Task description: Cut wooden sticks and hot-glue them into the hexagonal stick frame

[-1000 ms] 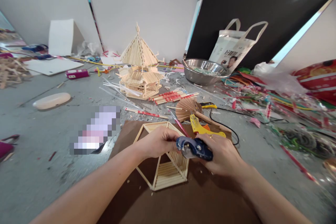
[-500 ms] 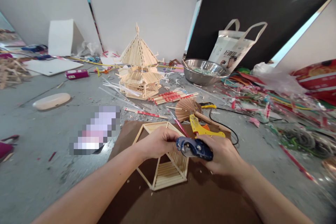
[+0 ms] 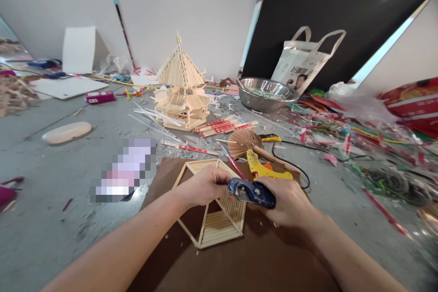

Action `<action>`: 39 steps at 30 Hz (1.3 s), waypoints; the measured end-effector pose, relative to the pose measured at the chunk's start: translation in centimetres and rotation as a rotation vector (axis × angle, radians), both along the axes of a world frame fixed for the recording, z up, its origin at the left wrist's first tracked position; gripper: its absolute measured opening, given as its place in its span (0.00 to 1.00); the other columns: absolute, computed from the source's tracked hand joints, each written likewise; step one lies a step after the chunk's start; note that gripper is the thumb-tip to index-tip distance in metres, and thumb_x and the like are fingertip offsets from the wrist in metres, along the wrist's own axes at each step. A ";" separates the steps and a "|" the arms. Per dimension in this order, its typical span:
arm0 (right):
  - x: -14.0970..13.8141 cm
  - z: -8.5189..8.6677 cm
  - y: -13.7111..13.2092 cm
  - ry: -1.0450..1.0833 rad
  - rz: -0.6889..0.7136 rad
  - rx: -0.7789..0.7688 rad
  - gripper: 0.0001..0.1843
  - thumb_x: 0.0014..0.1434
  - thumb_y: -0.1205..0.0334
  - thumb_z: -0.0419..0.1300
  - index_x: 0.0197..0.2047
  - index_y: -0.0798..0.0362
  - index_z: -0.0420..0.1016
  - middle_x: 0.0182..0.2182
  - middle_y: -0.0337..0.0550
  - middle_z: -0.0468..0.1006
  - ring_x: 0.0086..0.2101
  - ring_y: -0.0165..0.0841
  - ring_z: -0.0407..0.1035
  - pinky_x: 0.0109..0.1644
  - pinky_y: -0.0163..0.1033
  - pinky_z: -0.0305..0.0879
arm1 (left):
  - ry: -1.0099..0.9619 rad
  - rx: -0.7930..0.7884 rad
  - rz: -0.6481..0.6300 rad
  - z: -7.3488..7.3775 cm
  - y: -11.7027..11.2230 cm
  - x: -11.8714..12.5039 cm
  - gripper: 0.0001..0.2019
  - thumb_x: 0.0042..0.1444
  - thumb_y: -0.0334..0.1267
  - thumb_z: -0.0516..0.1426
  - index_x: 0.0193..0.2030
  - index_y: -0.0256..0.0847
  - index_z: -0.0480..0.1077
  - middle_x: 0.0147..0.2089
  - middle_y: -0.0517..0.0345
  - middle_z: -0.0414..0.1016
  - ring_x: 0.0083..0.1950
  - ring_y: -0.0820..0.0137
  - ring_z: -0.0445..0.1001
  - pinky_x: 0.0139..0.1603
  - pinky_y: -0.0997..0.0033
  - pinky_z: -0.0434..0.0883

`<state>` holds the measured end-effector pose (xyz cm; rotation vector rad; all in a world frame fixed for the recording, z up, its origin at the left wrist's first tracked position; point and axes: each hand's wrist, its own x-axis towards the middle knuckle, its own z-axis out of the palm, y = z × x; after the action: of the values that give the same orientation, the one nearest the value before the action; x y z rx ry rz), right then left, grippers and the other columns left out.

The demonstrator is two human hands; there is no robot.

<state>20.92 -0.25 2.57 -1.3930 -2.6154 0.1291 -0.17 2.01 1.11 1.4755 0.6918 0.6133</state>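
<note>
My right hand [image 3: 290, 200] is wrapped round a blue hand cutter [image 3: 253, 191] with a metal jaw. The tool points left, over the right part of a frame of wooden sticks. My left hand [image 3: 205, 187] is closed in a pinch at the cutter's tip; what its fingertips hold is hidden. Below both hands lies the many-sided stick frame [image 3: 219, 232], with some of its sections filled by rows of sticks and others open. It rests on a brown board [image 3: 273, 255]. A yellow glue gun [image 3: 270, 171] lies just beyond my right hand.
Farther back stands a stick pavilion model [image 3: 183, 100]. Red-marked chopsticks [image 3: 226, 125] lie before it, near a folded fan of brown sticks [image 3: 244, 141]. A metal bowl [image 3: 267, 96] stands behind. Scraps and wire [image 3: 386, 182] litter the right; a blurred-out phone [image 3: 125, 171] lies left.
The cutter and my right hand have shifted very slightly left. My left hand keeps its pinch, and the stick frame stays put.
</note>
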 end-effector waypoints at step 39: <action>2.6 -0.8 1.9 -0.139 -0.265 0.323 0.18 0.44 0.54 0.53 0.41 0.47 0.66 0.31 0.39 0.76 0.30 0.35 0.70 0.26 0.35 0.58 | 1.106 0.614 -0.318 1.9 -0.3 -1.2 0.11 0.44 0.44 0.54 0.32 0.47 0.74 0.30 0.58 0.76 0.31 0.70 0.69 0.26 0.75 0.59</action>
<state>23.52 1.66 1.77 -1.6530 -2.3821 -0.4189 -1.34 1.72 2.99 2.4541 1.1121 -0.3558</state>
